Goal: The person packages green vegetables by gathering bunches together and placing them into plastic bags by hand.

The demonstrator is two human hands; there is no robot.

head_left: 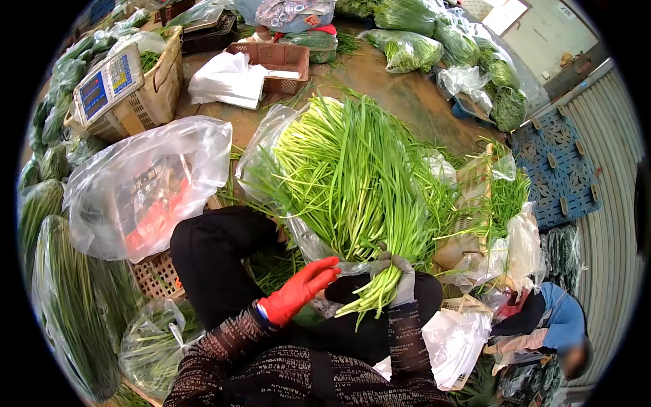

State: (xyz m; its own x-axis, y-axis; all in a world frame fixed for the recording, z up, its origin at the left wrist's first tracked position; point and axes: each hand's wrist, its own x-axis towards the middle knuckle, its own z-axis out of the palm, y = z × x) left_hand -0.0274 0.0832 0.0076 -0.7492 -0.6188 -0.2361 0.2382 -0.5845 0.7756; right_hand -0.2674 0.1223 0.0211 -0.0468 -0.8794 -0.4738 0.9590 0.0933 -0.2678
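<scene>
My right hand [400,275], in a grey glove, is closed around a bunch of garlic chives [377,288]. Their pale stem ends point down and left, and the long green leaves trail up and away. In a red glove, my left hand [302,288] is open with its fingers stretched toward the bunch, a short gap from the stems. Just beyond both hands lies a big heap of garlic chives [352,169] on clear plastic sheeting [261,152].
At left are a clear plastic bag [152,183] with print and long bagged greens [68,305]. A digital scale [108,88] stands by a yellow crate [163,85]. A brown crate [288,61] holds white bags. Another person [559,315] is at lower right, near a blue pallet [553,166].
</scene>
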